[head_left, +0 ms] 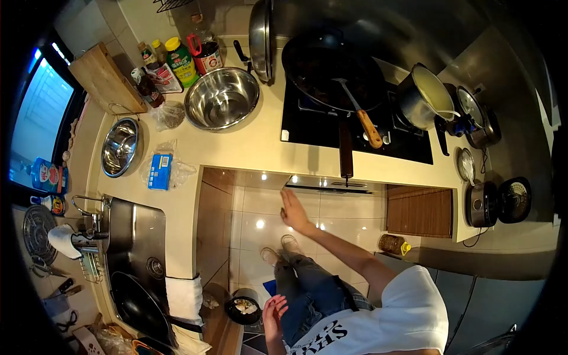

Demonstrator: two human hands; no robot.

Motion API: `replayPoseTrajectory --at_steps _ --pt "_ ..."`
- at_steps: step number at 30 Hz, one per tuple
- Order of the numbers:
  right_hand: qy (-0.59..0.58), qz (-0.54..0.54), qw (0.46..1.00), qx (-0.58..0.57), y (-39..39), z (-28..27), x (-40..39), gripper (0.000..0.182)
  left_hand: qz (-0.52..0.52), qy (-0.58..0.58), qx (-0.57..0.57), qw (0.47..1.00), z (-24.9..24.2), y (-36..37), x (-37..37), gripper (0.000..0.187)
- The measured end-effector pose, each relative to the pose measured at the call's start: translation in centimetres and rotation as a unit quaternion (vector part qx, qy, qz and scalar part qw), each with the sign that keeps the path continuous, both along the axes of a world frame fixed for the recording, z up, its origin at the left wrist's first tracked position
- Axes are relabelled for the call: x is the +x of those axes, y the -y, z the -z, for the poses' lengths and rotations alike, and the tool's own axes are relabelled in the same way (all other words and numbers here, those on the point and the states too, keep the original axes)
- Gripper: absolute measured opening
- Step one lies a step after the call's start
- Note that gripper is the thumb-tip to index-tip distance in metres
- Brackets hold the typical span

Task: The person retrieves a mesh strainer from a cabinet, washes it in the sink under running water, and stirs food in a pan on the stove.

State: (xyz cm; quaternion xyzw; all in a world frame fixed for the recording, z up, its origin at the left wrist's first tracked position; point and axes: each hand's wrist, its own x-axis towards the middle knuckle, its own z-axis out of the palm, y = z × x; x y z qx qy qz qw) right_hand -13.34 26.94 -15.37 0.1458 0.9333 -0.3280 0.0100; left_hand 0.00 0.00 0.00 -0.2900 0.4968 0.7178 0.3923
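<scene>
My right hand point(294, 211) is stretched out over the floor, just below the counter's front edge, with its fingers extended and nothing clearly in it. Low in the view, my left hand point(275, 310) is raised beside my trousers, its fingers loosely bent and apart, with no object visible in it. Above and right of my right hand, a black wok point(319, 71) sits on the black hob point(296, 127), with a wooden-handled spatula point(368, 127) resting in it. The wok's dark handle projects past the counter edge.
A steel pot point(417, 97) stands right of the wok. Steel bowls point(222, 99), bottles point(180, 62) and a blue packet point(160, 171) are on the left counter. A sink point(136, 231) holds a black pan point(139, 305). An oil jug point(393, 244) and a bin point(242, 307) stand on the floor.
</scene>
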Motion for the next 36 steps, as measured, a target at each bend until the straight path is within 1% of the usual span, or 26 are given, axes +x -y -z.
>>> replayPoseTrajectory --at_steps 2,3,5,6,8,9,11,12,13,15,16,17,19,20,21,23,24,25,27,28,29,31,32,34,35,36 --pt "-0.065 -0.012 0.994 0.089 -1.7 -0.4 -1.6 0.063 0.052 -0.002 -0.020 0.998 -0.4 -0.1 -1.5 0.034" --pt "-0.065 -0.013 0.992 0.107 -4.5 0.7 -2.0 0.063 0.052 -0.002 -0.002 0.999 1.8 -1.6 -1.6 0.034" --pt "-0.049 -0.027 0.983 0.175 -5.2 2.8 -3.8 0.062 0.086 -0.042 0.003 0.995 2.9 -1.1 -2.6 0.034" --pt "-0.049 -0.033 0.984 0.170 -5.4 3.0 -4.7 0.062 0.093 -0.056 -0.017 0.994 3.3 -1.1 -3.1 0.033" --pt "0.081 -0.053 0.971 0.220 -5.4 3.3 -5.0 0.063 0.087 -0.062 -0.021 0.994 4.5 -1.1 -3.7 0.033" --pt "0.087 -0.061 0.971 0.213 -5.0 3.5 -4.6 0.063 0.085 -0.073 -0.019 0.994 5.0 -1.0 -3.9 0.033" --pt "-0.101 -0.140 0.958 0.230 -4.8 4.0 -3.9 0.066 0.070 -0.065 -0.012 0.995 5.7 -1.1 -4.0 0.030" --pt "-0.079 -0.156 0.964 0.201 -4.7 4.5 -3.7 0.066 0.067 -0.065 -0.006 0.996 6.1 -1.1 -3.9 0.029" --pt "-0.076 -0.163 0.963 0.198 -4.9 4.9 -3.7 0.066 0.065 -0.064 0.001 0.996 6.5 -1.0 -3.7 0.028" --pt "-0.025 -0.093 0.955 0.282 -5.9 5.5 -4.4 0.062 0.059 -0.053 -0.001 0.997 7.4 -0.4 -3.0 0.028" --pt "-0.048 -0.103 0.956 0.269 -6.0 5.6 -4.8 0.064 0.069 -0.051 0.003 0.996 8.1 -0.1 -2.6 0.028" --pt "-0.045 -0.109 0.957 0.265 -5.9 5.7 -5.0 0.064 0.079 -0.049 0.007 0.996 8.7 0.3 -2.3 0.029" --pt "-0.087 -0.079 0.963 0.241 -5.4 5.3 -5.4 0.065 0.088 -0.030 -0.009 0.996 9.6 1.0 -2.0 0.031" --pt "-0.139 -0.057 0.956 0.253 -5.0 4.8 -5.8 0.059 0.101 -0.017 -0.022 0.994 10.1 1.3 -2.0 0.032" --pt "-0.134 -0.064 0.957 0.250 -5.0 5.2 -5.9 0.059 0.096 -0.010 -0.023 0.995 10.7 1.5 -2.0 0.032" --pt "-0.103 0.049 0.963 0.245 -5.2 6.0 -6.0 0.052 0.097 -0.040 -0.012 0.994 11.6 1.8 -2.2 0.033" --pt "-0.123 0.055 0.964 0.229 -5.2 5.2 -6.6 0.045 0.101 -0.041 -0.021 0.994 11.6 1.7 -2.7 0.032" --pt "-0.119 0.047 0.965 0.227 -4.8 4.8 -6.7 0.045 0.095 -0.035 -0.022 0.995 12.2 1.5 -2.9 0.032" --pt "-0.184 0.092 0.945 0.252 -3.9 4.3 -7.1 0.044 0.087 -0.039 -0.027 0.995 13.8 1.2 -3.2 0.031" --pt "-0.208 0.109 0.936 0.262 -3.1 3.3 -7.3 0.041 0.089 -0.042 -0.025 0.995 14.3 0.7 -3.5 0.030" --pt "-0.201 0.105 0.939 0.260 -2.8 2.8 -6.9 0.041 0.087 -0.034 -0.026 0.995 15.0 0.1 -3.6 0.030" --pt "-0.220 0.088 0.947 0.217 -2.3 2.5 -6.0 0.040 0.113 -0.070 -0.003 0.991 16.8 -1.2 -4.2 0.031" --pt "-0.193 0.100 0.951 0.220 -1.7 3.0 -5.2 0.037 0.107 -0.067 -0.003 0.992 17.4 -2.2 -4.8 0.031" --pt "-0.155 0.068 0.968 0.186 0.0 3.1 -3.5 0.034 0.100 -0.217 -0.058 0.969 18.4 -3.9 -6.0 0.030" --pt "-0.184 0.033 0.976 0.114 1.4 1.7 -3.3 0.032 0.097 -0.215 -0.058 0.970 18.7 -4.6 -7.1 0.030" --pt "-0.171 -0.023 0.983 0.066 2.1 3.0 -2.4 0.035 0.125 -0.303 -0.150 0.933 18.8 -5.5 -8.4 0.032"
